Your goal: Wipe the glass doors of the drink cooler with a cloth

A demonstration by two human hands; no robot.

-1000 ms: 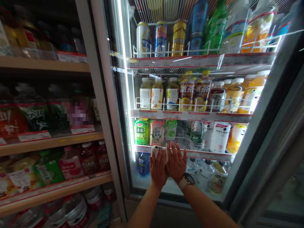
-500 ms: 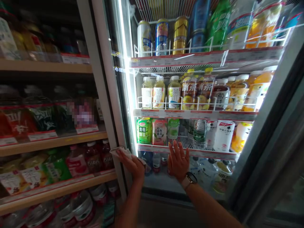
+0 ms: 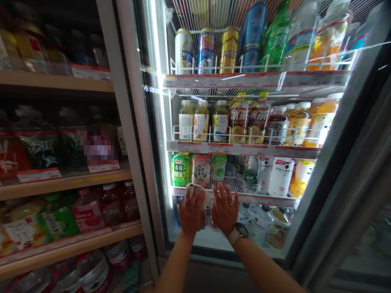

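Observation:
My left hand (image 3: pixel 190 213) presses a pale cloth (image 3: pixel 203 194) against the glass door of a lit drinks fridge, its fingers pointing up over the cloth. Close to its right, my right hand (image 3: pixel 225 209) lies against the glass with fingers spread, holding nothing. A watch (image 3: pixel 242 230) is on the right wrist. Behind the glass, near the fingertips, stand a red drink carton (image 3: pixel 200 170), a green-and-white bottle (image 3: pixel 218 167) and a clear water bottle (image 3: pixel 251 174). Part of the cloth is hidden under the left hand.
The fridge's metal door frame (image 3: pixel 143 162) runs up the left side. Left of it, wooden shelves (image 3: pixel 70 182) hold several bottles. A dark door edge (image 3: pixel 332 150) slants along the right. Upper fridge shelves carry cans (image 3: pixel 229 51) and bottled teas (image 3: pixel 220 121).
My left hand has moved right with the cloth, from the metal frame onto the glass beside my right hand. The right hand stays on the glass. The view has shifted slightly.

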